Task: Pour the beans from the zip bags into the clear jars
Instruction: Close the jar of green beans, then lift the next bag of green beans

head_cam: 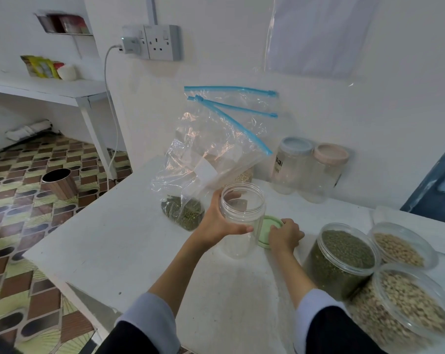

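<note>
**A plain home kitchen or pantry corner**

This looks like a simple room in a home where dry food is kept. A white counter [129,241] stands against a white painted wall with a double socket [162,42] and a plugged charger [131,43]. Jars of beans [341,259], food packets on a side shelf [41,66], a patterned tile floor [20,200] and a small bin [60,183] show it.

White table [129,251] w/ zip bags [211,159], jars [341,259], green lid [268,229].
</note>
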Demonstrator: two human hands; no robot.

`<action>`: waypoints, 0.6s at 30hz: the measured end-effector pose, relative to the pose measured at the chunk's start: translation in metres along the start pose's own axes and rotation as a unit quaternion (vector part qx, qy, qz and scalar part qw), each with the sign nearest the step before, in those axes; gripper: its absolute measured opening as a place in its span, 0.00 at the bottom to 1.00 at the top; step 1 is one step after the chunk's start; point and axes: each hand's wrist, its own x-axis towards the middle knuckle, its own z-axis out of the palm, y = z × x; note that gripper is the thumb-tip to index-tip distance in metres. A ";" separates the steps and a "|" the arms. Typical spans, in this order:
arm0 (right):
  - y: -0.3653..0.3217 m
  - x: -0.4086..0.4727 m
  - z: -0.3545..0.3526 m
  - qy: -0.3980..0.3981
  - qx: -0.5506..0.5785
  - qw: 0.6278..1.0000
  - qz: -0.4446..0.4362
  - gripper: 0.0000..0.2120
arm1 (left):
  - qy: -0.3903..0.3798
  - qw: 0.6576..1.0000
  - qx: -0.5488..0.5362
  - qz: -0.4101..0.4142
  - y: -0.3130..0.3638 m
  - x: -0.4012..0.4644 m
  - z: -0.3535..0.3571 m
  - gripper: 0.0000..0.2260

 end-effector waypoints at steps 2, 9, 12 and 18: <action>0.001 -0.001 -0.001 -0.001 -0.053 0.998 -0.015 0.16 | -0.001 1.000 -0.001 0.001 0.001 -0.001 -0.001 0.48; -0.035 0.005 -0.016 0.042 0.019 0.998 -0.030 0.13 | -0.011 1.000 0.000 -0.004 0.010 -0.013 -0.010 0.52; -0.076 0.013 -0.033 0.088 0.121 0.985 -0.092 0.13 | 0.000 0.999 0.019 -0.030 0.019 -0.022 -0.033 0.43; -0.167 0.022 -0.060 0.137 0.165 0.939 -0.269 0.12 | 0.104 0.993 0.049 -0.030 0.046 -0.004 -0.090 0.09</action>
